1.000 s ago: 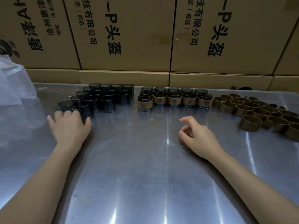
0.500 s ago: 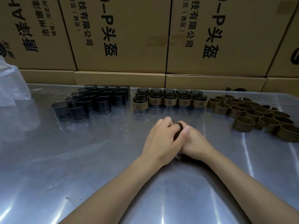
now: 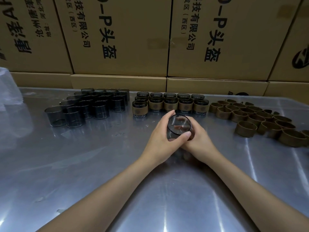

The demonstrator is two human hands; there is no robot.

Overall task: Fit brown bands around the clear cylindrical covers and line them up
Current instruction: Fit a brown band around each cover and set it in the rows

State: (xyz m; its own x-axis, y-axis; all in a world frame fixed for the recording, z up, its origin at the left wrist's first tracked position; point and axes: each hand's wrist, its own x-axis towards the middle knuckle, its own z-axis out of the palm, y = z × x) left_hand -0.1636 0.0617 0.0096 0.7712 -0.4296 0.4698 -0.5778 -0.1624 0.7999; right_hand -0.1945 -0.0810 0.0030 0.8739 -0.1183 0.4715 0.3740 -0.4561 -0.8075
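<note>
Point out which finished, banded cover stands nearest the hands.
The banded cover at the left end of the front row: it stands slightly forward of its row, closest to the left hand, which with the right hand grips a held cover.

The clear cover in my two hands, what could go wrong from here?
1. The clear cover is gripped only at its sides by the left hand and right hand; it might slip onto the metal table.
2. The finished covers stand just behind; a slip could topple them.

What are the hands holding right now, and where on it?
Both hands hold one clear cover by its side wall: the left hand wraps its left side, the right hand its right. Its open end faces the camera.
</note>
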